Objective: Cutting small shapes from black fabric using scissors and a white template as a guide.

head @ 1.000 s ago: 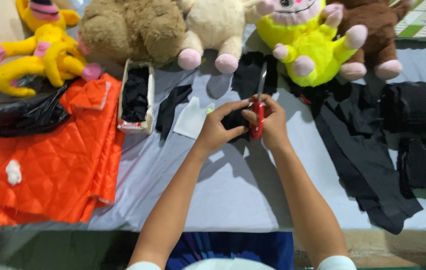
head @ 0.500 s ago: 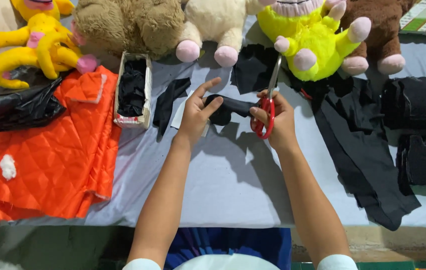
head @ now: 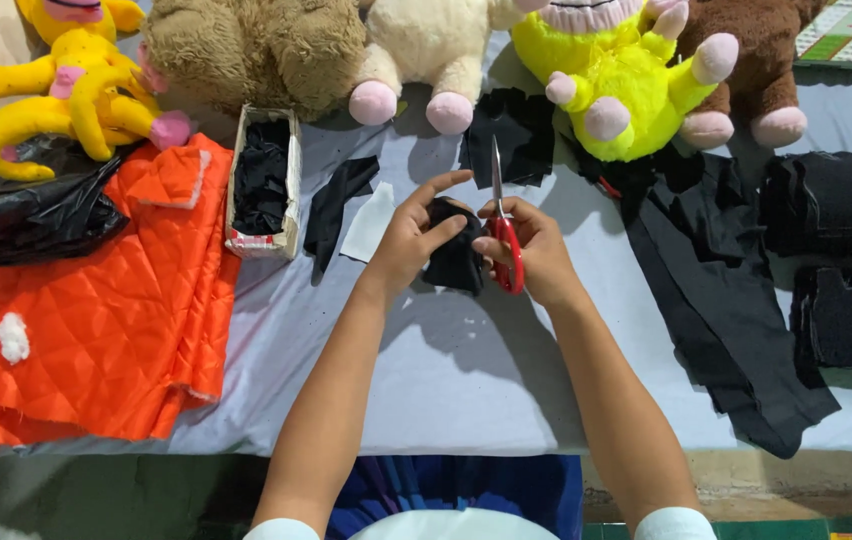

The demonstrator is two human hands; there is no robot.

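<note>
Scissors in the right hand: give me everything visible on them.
The scissors have red plastic-looking handles and slim, silvery metal blades. The right hand grips the handles, fingers through the loops, so part of them is hidden. The blades point up and away from the person, nearly upright, and look closed or almost closed. They are held above the grey table cover, beside the small black fabric piece pinched by the left hand.

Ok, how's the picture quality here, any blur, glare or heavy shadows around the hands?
Head view: sharp and evenly lit, no glare on the grey tablecloth. Soft shadows fall beneath the left hand and right hand, toward the viewer. The black fabric piece they hold and the black cloth strip lose detail in darkness. The red-handled scissors show clearly.
</note>
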